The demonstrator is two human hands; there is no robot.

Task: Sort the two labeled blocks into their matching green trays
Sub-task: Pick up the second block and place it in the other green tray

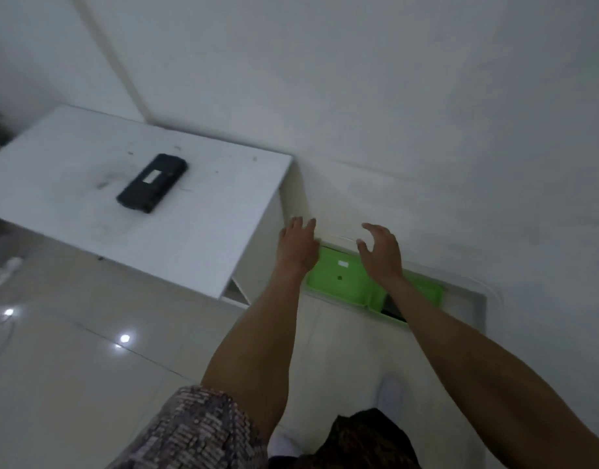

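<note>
A black block with a white label (153, 183) lies flat on the white table top (71, 157) at the left. Two green trays stand side by side on the floor against the wall. The left green tray (338, 275) carries a small white label and a dark dot inside. My right forearm covers much of the right green tray (423, 289), and something dark shows inside it. Above the left tray's left end my left hand (298, 245) hovers with fingers spread. My right hand (381, 252) is over the gap between the trays, fingers curled apart. Both hands hold nothing.
The white wall (426, 130) rises directly behind the trays. The table's right edge (257, 231) overhangs close to my left hand. A white power strip (3, 269) lies on the glossy tiled floor at far left. My feet in white socks (389, 394) stand below.
</note>
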